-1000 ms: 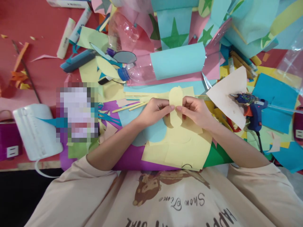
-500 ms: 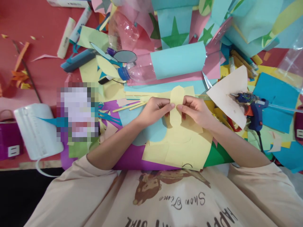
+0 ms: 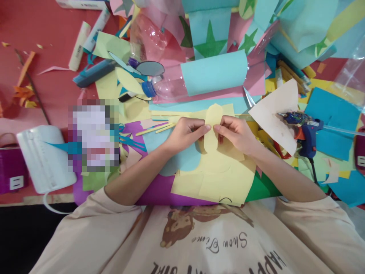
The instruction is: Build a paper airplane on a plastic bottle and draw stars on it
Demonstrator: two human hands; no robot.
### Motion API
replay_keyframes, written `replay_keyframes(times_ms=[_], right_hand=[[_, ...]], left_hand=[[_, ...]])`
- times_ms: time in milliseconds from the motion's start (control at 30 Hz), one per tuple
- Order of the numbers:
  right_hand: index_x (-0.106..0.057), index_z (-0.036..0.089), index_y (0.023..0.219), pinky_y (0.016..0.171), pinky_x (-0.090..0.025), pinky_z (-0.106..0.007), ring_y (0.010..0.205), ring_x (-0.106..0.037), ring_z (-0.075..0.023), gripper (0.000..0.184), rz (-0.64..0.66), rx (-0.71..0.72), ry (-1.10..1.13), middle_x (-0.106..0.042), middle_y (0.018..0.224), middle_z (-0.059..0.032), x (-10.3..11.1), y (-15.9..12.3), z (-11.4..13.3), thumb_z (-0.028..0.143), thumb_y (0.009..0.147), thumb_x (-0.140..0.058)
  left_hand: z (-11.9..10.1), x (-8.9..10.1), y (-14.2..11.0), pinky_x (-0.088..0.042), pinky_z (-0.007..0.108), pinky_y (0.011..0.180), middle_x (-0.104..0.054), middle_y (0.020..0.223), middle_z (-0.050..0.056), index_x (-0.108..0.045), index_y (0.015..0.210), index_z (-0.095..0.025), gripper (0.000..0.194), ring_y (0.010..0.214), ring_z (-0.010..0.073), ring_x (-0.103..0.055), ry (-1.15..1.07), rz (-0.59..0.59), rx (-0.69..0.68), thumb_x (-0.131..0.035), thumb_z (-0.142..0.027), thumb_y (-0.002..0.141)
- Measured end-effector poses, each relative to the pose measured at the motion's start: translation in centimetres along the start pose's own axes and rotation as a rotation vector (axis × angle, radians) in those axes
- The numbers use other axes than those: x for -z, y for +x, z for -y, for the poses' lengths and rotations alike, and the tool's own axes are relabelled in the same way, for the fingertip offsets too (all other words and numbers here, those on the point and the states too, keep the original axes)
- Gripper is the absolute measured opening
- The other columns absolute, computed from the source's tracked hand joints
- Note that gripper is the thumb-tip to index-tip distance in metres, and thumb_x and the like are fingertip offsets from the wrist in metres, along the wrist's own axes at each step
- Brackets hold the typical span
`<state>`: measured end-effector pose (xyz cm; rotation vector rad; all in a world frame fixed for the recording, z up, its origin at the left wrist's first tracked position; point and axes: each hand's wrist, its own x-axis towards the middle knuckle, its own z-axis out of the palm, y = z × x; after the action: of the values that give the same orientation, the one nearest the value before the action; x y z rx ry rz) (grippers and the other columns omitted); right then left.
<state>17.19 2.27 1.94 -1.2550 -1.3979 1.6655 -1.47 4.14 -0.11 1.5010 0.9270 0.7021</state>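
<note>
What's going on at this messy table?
A person's left hand and right hand are holding a pale-yellow, round-ended paper strip by its sides, above pale-yellow paper sheets. Beyond them lies a clear plastic bottle partly wrapped in light-blue paper. A blue glue gun lies at the right.

Red table (image 3: 57, 42). Directly upon it, at left: orange scraps (image 3: 24, 93); thin dark rod (image 3: 34, 86), slanting; narrow pink strip (image 3: 54, 69); pale stick (image 3: 79, 46), just beside teal-ended stick (image 3: 97, 29); white rectangular case (image 3: 45, 161), corded; purple object (image 3: 11, 165), white-labelled. Along near edge: purple sheet (image 3: 156, 192) and green sheet (image 3: 262, 189), both partly covered by paper.
</note>
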Motion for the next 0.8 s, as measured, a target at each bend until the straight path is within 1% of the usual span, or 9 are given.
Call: replay_keyframes(times_ms=[167, 367, 467, 600, 700, 800], right_hand=[[-0.047, 0.021, 0.062, 0.053, -0.043, -0.026, 0.053, -0.056, -0.0109, 0.043, 0.002, 0.0, -0.006, -0.057, 0.054, 0.0035, -0.1, 0.02, -0.16, 0.052, 0.082, -0.07], [-0.046, 0.022, 0.064, 0.049, -0.041, -0.026, 0.049, -0.052, -0.0102, 0.043, -0.015, -0.019, 0.01, -0.052, 0.052, 0.0054, -0.12, 0.04, -0.23, 0.052, 0.078, -0.073], [-0.046, 0.022, 0.065, 0.047, -0.038, -0.025, 0.05, -0.05, -0.0096, 0.043, -0.02, -0.007, 0.002, -0.049, 0.053, 0.0058, -0.21, -0.1, -0.26, 0.053, 0.078, -0.073], [-0.044, 0.022, 0.065, 0.049, -0.036, -0.025, 0.053, -0.048, -0.0096, 0.046, -0.012, 0.002, 0.0, -0.046, 0.055, 0.0053, -0.38, -0.27, -0.33, 0.058, 0.08, -0.068], [-0.042, 0.022, 0.066, 0.051, -0.034, -0.025, 0.056, -0.044, -0.009, 0.048, -0.002, 0.007, 0.021, -0.043, 0.06, 0.0053, -0.45, -0.23, -0.46, 0.057, 0.077, -0.072], [-0.042, 0.022, 0.067, 0.051, -0.033, -0.025, 0.056, -0.042, -0.0088, 0.047, 0.012, -0.018, 0.039, -0.043, 0.061, 0.0055, -0.41, -0.14, -0.52, 0.054, 0.075, -0.075]], left_hand=[[-0.12, -0.11, -0.07, -0.023, 0.023, 0.045, -0.031, 0.049, -0.005, -0.039, 0.05, -0.017, 0.055, 0.048, 0.0066, -0.028, 0.026, -0.013, 0.002, -0.059, -0.053, 0.086], [-0.29, -0.17, -0.02, -0.027, 0.022, 0.046, -0.035, 0.052, -0.004, -0.042, 0.052, -0.017, 0.048, 0.05, 0.0077, -0.032, 0.067, -0.011, 0.009, -0.06, -0.05, 0.083], [-0.2, -0.12, -0.01, -0.026, 0.023, 0.046, -0.034, 0.051, -0.004, -0.04, 0.051, -0.017, 0.05, 0.05, 0.0077, -0.031, 0.093, -0.002, -0.018, -0.06, -0.05, 0.083], [-0.06, -0.07, -0.04, -0.025, 0.024, 0.045, -0.033, 0.05, -0.004, -0.04, 0.05, -0.017, 0.053, 0.048, 0.0074, -0.029, 0.083, -0.014, -0.058, -0.06, -0.052, 0.085], [-0.03, -0.04, -0.04, -0.024, 0.024, 0.044, -0.03, 0.05, -0.005, -0.039, 0.051, -0.017, 0.055, 0.048, 0.0072, -0.027, 0.064, -0.029, -0.077, -0.06, -0.054, 0.085], [-0.03, -0.04, 0.0, -0.023, 0.023, 0.043, -0.028, 0.05, -0.005, -0.037, 0.05, -0.017, 0.057, 0.048, 0.0069, -0.025, 0.068, -0.021, -0.066, -0.061, -0.056, 0.084]])
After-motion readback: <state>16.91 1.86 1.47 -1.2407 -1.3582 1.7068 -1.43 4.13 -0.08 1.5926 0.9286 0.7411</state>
